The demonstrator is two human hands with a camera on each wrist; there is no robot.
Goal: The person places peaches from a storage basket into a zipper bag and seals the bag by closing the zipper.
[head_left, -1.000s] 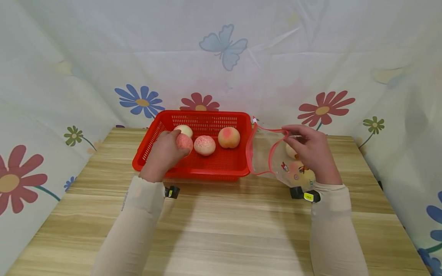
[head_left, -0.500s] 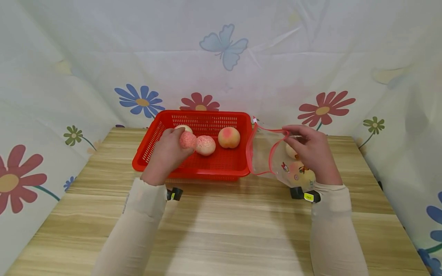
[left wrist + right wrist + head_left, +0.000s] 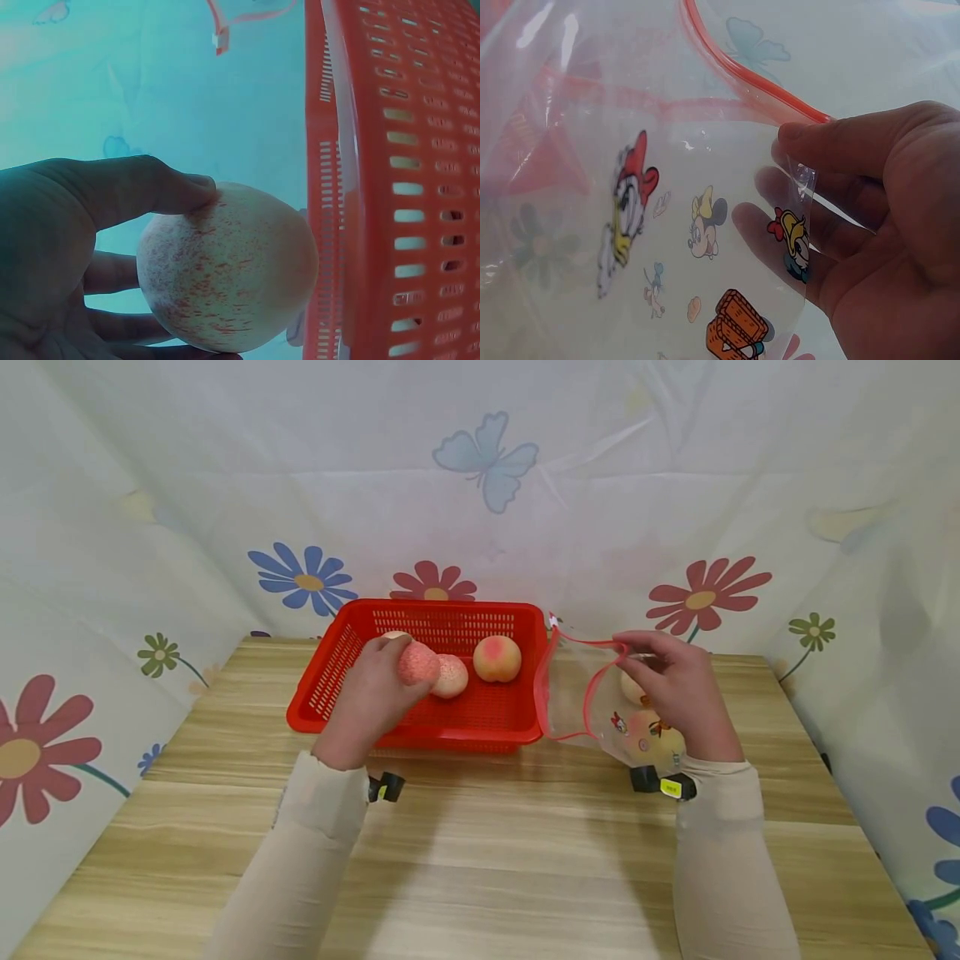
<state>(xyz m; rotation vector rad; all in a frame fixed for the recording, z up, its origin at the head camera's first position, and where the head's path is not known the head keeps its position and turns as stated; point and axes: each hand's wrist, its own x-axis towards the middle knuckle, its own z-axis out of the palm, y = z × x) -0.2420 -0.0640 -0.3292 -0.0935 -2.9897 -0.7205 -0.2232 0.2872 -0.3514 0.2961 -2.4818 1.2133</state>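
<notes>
Gripping a speckled peach (image 3: 417, 663) in curled fingers, the left hand (image 3: 372, 697) holds it above the red basket (image 3: 450, 727). Level with it, the right hand (image 3: 675, 689) pinches the rim of a clear zip bag (image 3: 581, 697), holding its mouth open toward the basket. Fruit already shows inside the bag. Farther back, at least two peaches (image 3: 497, 658) remain in the basket, so the bagging looks partway done.

The left hand (image 3: 371, 693) has lifted the speckled peach (image 3: 417, 663) up and rightward over the basket (image 3: 420, 727), toward the bag (image 3: 581, 689).
</notes>
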